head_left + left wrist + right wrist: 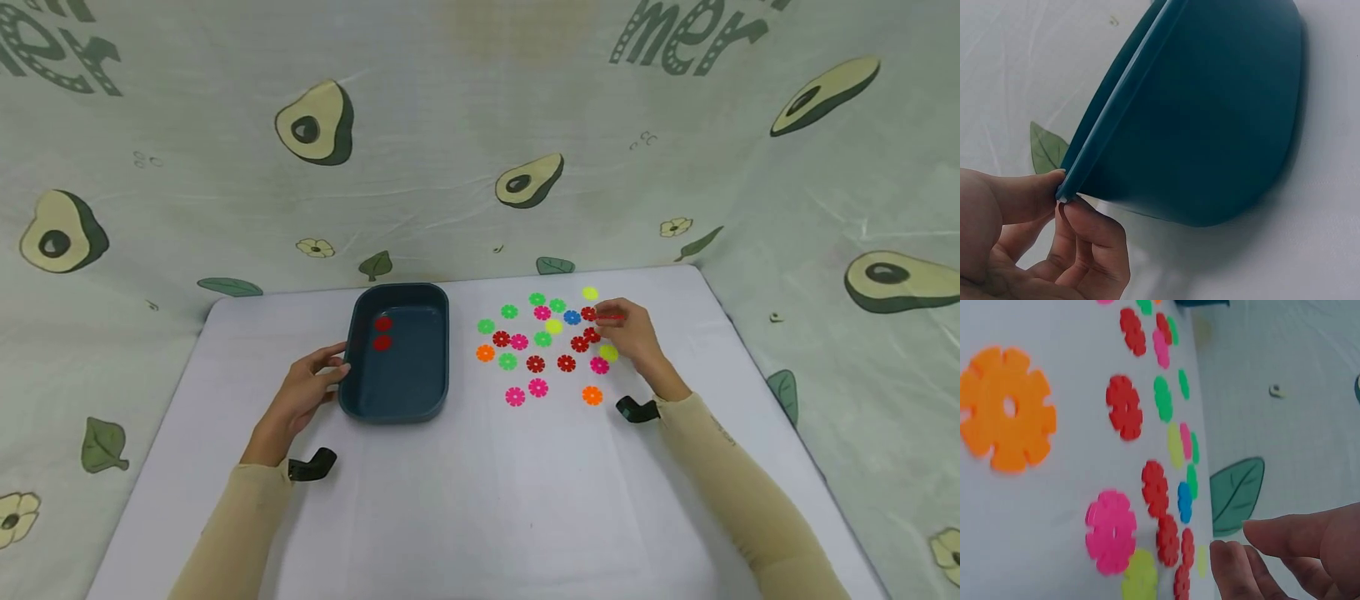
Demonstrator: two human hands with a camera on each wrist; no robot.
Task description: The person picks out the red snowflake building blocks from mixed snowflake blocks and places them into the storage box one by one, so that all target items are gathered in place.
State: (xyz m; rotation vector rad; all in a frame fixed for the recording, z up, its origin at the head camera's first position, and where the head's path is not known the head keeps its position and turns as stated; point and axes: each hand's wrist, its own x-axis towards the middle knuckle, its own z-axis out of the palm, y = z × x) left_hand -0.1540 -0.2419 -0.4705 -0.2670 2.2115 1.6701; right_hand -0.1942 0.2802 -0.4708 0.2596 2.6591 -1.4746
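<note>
My left hand (303,392) pinches the rim of a dark blue tray (393,408) at its left side, thumb above and fingers curled below in the left wrist view. Two red flower-shaped discs (383,323) lie in the tray. My right hand (630,333) is over the right side of a spread of flower-shaped plastic discs. Its fingertips are right by a red disc (610,317), partly hidden under them. In the right wrist view, thumb and fingers (1285,534) are a little apart with nothing between them. Other red discs (1168,540) lie close by.
Green (507,362), pink (537,387), orange (592,396), yellow (590,293) and blue (572,317) discs lie scattered right of the tray on a white table (465,508). A cloth with printed avocados (315,125) hangs behind and beside it.
</note>
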